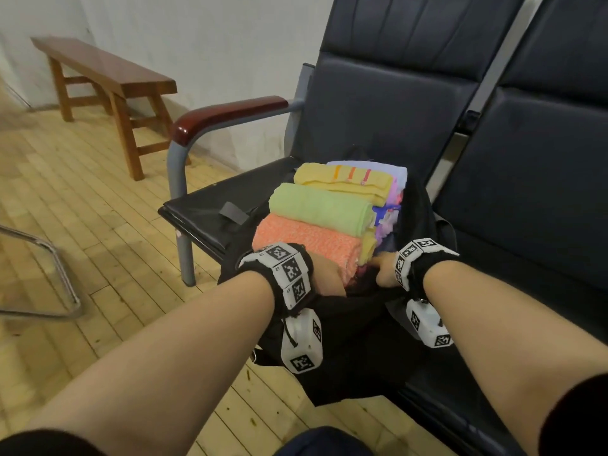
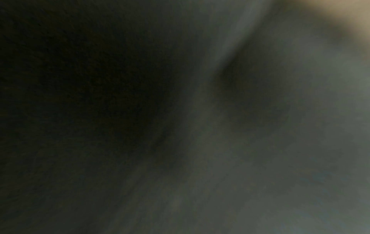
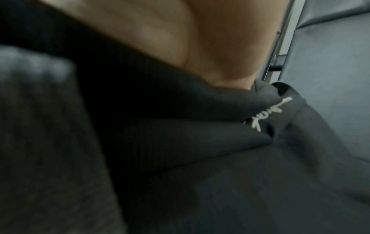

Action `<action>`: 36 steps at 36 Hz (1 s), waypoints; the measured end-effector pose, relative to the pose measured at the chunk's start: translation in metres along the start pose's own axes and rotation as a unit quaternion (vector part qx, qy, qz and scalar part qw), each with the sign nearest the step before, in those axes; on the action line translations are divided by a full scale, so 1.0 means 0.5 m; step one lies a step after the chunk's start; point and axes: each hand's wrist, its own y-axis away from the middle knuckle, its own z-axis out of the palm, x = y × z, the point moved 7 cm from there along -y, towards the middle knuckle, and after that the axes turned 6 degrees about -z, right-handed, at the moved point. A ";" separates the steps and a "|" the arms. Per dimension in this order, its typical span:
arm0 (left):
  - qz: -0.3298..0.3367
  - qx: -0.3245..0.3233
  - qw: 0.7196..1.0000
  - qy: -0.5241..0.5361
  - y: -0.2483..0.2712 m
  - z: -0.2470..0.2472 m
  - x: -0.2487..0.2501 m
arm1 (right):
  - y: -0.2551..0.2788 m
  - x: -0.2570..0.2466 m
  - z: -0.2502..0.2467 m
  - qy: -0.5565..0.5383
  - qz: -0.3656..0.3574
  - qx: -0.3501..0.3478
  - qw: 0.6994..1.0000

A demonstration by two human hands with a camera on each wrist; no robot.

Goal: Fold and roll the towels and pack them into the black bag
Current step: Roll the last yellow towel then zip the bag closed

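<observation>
- The seat [image 1: 204,205] of the dark waiting chair carried everything; the black bag [image 1: 345,340] lay across its front edge, mouth open and facing up, likely so the rolls could be laid in from above.
- The towels sat inside the bag in a row running from the front edge toward the backrest: orange roll [image 1: 306,241] nearest, green roll [image 1: 319,209] touching it, yellow folded towel [image 1: 342,184] behind, and lilac cloth [image 1: 388,192] along the right side, packed side by side, probably to save room.
- The left hand [image 1: 325,274] rested against the near end of the orange roll, seemingly tucking it down; whether its grip closed on anything was hidden.
- The right hand [image 1: 386,268] held its grip around the bag's rim, fingers curled over the black fabric, apparently keeping the mouth spread.
- The left wrist view was dark and showed nothing usable.
</observation>
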 end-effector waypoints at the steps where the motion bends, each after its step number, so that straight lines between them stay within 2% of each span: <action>1: 0.011 0.012 1.000 0.015 0.004 -0.009 0.003 | -0.005 0.008 -0.004 0.007 0.005 -0.001 1.000; 5: 0.048 0.061 0.997 0.013 0.035 -0.033 0.028 | 0.017 0.000 -0.024 0.023 -0.018 0.007 1.000; 9: 0.072 0.143 0.987 0.020 0.059 -0.067 0.039 | 0.052 0.016 -0.057 0.011 -0.033 0.067 0.997; 14: 0.102 0.192 0.974 0.064 0.088 -0.108 0.043 | 0.083 0.042 -0.094 -0.016 -0.059 0.081 0.995; 20: 0.142 0.246 0.944 0.166 0.133 -0.166 0.024 | 0.107 0.024 -0.157 -0.134 -0.126 0.156 0.970; 23: 0.146 0.293 0.927 0.182 0.151 -0.199 0.014 | 0.115 0.024 -0.198 -0.155 -0.094 0.206 0.962; 27: 0.135 0.319 0.909 0.233 0.164 -0.231 -0.010 | 0.127 0.028 -0.244 -0.135 -0.038 0.241 0.960; 31: 0.138 0.295 0.897 0.300 0.162 -0.242 -0.028 | 0.134 0.051 -0.262 -0.120 0.000 0.247 0.962; 36: 0.123 0.291 0.892 0.323 0.155 -0.241 -0.044 | 0.117 0.085 -0.258 -0.117 0.014 0.254 0.960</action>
